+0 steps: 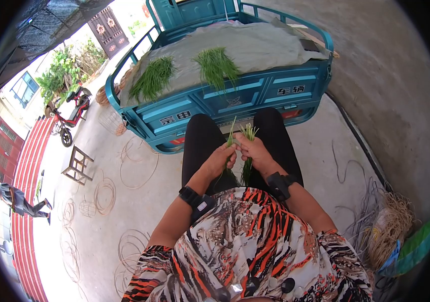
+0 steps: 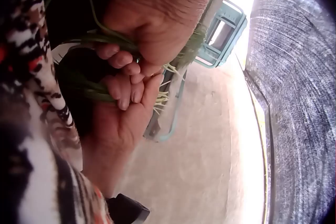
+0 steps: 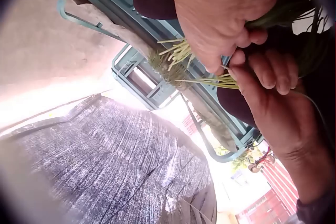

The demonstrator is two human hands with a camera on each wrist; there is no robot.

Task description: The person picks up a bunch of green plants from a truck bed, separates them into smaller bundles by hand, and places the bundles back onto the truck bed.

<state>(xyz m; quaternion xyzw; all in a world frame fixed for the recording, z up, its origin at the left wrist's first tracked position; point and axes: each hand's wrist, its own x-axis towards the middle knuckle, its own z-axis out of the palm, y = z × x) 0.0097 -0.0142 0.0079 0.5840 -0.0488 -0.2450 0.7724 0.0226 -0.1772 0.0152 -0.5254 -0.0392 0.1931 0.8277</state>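
My left hand [image 1: 221,158] grips a few thin green chives [image 1: 230,135], its fingers curled round the stalks. Beside it, thumbs close together over the lap, my right hand [image 1: 256,152] holds a thicker bunch of chives [image 1: 248,132] with pale ends pointing forward. In the right wrist view the pale stalk ends [image 3: 178,53] stick out past the right hand, and the fingertips of both hands meet. Long green leaves hang down toward the lap, partly hidden by the hands. Two piles, a left one [image 1: 154,78] and a right one [image 1: 217,65], lie on the grey sheet [image 1: 265,43] ahead.
The sheet covers the bed of a blue cargo tricycle [image 1: 235,98] just beyond the knees. Wire hoops [image 1: 105,196] and a wooden stool [image 1: 77,165] stand on the left floor. At right lies a tangled fibre heap [image 1: 391,226]. A person [image 1: 23,201] is by the red steps.
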